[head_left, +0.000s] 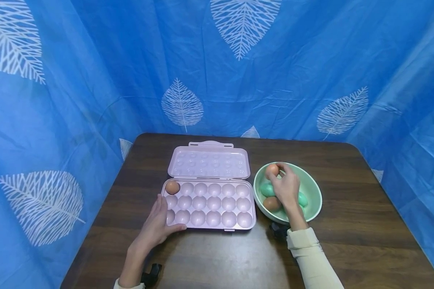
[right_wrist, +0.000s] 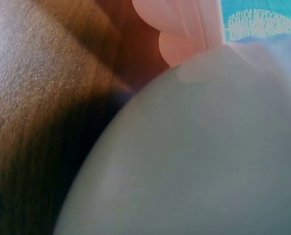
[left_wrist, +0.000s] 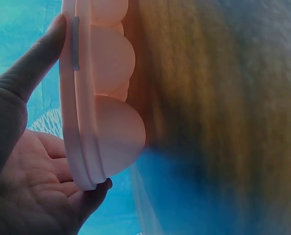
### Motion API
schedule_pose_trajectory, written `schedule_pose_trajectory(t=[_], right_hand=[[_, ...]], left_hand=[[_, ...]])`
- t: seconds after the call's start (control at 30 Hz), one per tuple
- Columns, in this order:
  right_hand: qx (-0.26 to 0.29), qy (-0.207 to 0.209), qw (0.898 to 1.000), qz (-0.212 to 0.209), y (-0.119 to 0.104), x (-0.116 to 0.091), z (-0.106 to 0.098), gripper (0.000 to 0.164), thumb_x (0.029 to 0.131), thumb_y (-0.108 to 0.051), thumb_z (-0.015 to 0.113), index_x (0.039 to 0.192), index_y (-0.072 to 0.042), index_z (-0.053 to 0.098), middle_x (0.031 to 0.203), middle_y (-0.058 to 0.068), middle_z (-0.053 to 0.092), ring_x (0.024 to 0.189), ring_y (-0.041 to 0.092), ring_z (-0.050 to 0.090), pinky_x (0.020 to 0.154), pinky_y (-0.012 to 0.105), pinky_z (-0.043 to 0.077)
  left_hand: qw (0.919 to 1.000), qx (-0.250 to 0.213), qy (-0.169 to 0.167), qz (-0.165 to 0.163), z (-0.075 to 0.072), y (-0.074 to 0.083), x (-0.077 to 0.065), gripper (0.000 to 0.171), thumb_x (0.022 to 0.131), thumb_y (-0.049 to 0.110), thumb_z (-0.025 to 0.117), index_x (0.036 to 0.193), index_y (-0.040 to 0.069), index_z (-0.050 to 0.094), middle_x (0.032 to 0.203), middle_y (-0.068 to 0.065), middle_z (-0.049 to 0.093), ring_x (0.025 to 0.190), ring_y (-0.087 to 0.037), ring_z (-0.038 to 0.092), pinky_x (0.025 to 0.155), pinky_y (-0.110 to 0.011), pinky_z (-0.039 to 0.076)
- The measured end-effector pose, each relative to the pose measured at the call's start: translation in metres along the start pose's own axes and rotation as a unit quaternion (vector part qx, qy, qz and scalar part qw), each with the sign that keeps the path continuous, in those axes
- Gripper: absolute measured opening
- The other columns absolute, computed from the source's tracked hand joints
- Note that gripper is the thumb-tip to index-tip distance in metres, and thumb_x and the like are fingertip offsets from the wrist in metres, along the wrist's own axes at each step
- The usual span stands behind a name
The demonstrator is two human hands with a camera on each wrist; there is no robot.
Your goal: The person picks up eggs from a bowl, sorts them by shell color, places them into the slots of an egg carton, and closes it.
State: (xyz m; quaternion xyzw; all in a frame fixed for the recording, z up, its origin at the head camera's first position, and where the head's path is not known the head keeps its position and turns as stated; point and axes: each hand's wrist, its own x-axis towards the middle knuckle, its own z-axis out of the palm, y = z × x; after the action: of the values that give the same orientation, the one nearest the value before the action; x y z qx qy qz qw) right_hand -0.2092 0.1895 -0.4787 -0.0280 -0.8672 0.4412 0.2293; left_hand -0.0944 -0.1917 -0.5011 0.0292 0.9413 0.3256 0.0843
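Observation:
A pink plastic egg tray (head_left: 209, 204) lies with its lid (head_left: 209, 162) folded back behind it. One brown egg (head_left: 172, 187) sits in the back left cup. My left hand (head_left: 155, 222) grips the tray's front left corner. In the left wrist view the thumb (left_wrist: 40, 56) presses on the front edge and the fingers wrap around the end. Over the left part of a pale green bowl (head_left: 315, 202), my right hand (head_left: 287, 186) pinches a brown egg (head_left: 272, 171) between thumb and fingertips. Inside the bowl are another brown egg (head_left: 272, 204) and green eggs (head_left: 267, 189).
The bowl stands just right of the tray on a dark wooden table (head_left: 347, 249). A blue curtain (head_left: 238, 92) with white leaf prints hangs behind and on both sides. The bowl's outer wall (right_wrist: 184, 156) fills most of the right wrist view.

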Motion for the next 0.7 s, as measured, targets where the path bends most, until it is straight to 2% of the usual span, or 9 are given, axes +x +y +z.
schedule_pose_trajectory(t=[0.33,0.53,0.7], right_hand=[[0.054,0.024,0.996,-0.063,-0.018,-0.003,-0.001,0.035,0.08,-0.003,0.079,0.111,0.006,0.068,0.11,0.019,0.069,0.104,0.031,0.065,0.088,0.038,0.054],[0.094,0.008,0.992,-0.088,-0.039,-0.012,-0.002,0.037,0.081,-0.003,0.08,0.114,0.006,0.067,0.113,0.018,0.068,0.105,0.027,0.064,0.089,0.037,0.054],[0.128,-0.008,0.983,-0.134,-0.054,-0.023,0.007,0.039,0.078,-0.003,0.083,0.112,0.006,0.067,0.11,0.018,0.067,0.103,0.027,0.064,0.087,0.033,0.054]], left_hand=[[1.0,0.001,0.003,0.005,0.0,0.0,0.001,0.121,0.077,0.046,0.082,0.148,-0.019,0.009,0.157,-0.035,-0.001,0.145,-0.048,0.004,0.115,-0.057,0.011],[1.0,-0.005,0.003,0.002,0.001,0.0,0.0,0.121,0.077,0.046,0.082,0.148,-0.018,0.009,0.157,-0.035,-0.001,0.145,-0.048,0.004,0.115,-0.057,0.011],[1.0,-0.005,0.004,0.001,0.001,0.0,0.0,0.12,0.077,0.045,0.083,0.148,-0.018,0.009,0.157,-0.035,-0.001,0.146,-0.047,0.004,0.115,-0.056,0.011]])
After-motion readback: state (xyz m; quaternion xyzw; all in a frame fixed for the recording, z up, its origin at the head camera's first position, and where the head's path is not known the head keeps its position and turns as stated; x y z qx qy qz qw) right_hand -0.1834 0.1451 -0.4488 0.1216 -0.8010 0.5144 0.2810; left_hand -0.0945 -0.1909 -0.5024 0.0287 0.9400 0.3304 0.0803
